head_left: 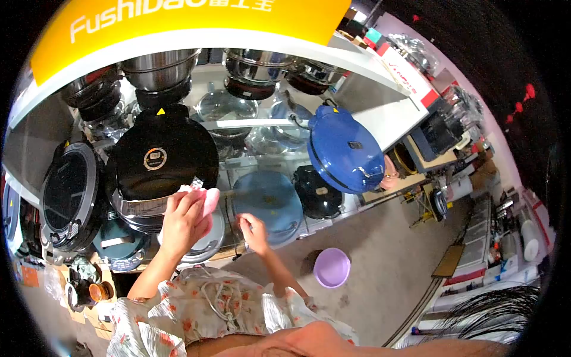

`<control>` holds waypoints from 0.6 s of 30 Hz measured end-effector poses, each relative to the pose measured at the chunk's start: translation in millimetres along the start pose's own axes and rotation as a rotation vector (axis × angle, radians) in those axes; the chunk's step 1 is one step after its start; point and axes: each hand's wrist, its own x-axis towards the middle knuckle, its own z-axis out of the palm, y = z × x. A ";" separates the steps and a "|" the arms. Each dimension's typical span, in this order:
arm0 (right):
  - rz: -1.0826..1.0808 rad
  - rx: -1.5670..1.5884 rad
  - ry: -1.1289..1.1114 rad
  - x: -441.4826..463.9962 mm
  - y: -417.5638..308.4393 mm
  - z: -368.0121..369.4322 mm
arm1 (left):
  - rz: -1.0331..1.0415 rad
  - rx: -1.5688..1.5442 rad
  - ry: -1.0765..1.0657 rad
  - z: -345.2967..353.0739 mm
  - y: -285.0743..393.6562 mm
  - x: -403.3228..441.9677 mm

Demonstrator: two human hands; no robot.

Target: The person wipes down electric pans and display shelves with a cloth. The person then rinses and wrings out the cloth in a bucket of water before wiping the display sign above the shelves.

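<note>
My left hand (183, 219) is closed around a pink cloth (209, 202), at the front edge of a black electric baking pan (163, 137) with a round badge on its lid. A small clear and silvery piece shows just above the cloth. To the right, my right hand (254, 233) has its fingers curled in at the shelf's front edge, near a thin dark cord (231, 217); whether it holds anything is hidden. Beyond that hand a blue-grey round pan (267, 199) lies on the level below the glass shelf.
A blue electric pan (346, 149) stands on the right, a black one with a grey rim (70, 193) on the left. Steel pots (160, 68) line the upper shelf. A purple basin (332, 268) is on the floor (380, 250). Another shelf (476, 238) runs along the right.
</note>
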 end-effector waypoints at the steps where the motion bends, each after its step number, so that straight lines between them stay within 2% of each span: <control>1: 0.012 -0.013 -0.008 -0.3 -1.6 -0.4 | 0.034 -0.053 -0.045 3.1 1.8 4.5; 2: -0.043 0.007 0.018 -1.4 13.7 5.0 | 0.059 -0.072 -0.080 5.2 9.5 11.4; 6: 0.069 0.110 0.030 -2.1 5.5 1.1 | 0.111 -0.273 -0.132 55.1 10.3 6.5; 9: 0.205 0.634 0.220 -8.0 -2.7 -3.3 | 0.045 -0.273 -0.172 72.5 22.1 0.0; 10: 0.268 0.574 0.206 -14.9 -3.8 -11.0 | 0.025 -0.214 -0.231 80.8 19.8 -5.0; 13: 0.221 0.460 0.352 -32.6 -13.8 -17.2 | -0.042 -0.035 -0.326 111.0 10.9 -27.5; 14: 0.250 0.458 0.347 -37.4 -12.3 -18.9 | -0.117 -0.026 -0.442 121.1 7.4 -35.2; 18: 0.295 0.466 0.351 -55.5 -7.0 -14.3 | -0.106 -0.062 -0.573 105.4 15.2 -30.5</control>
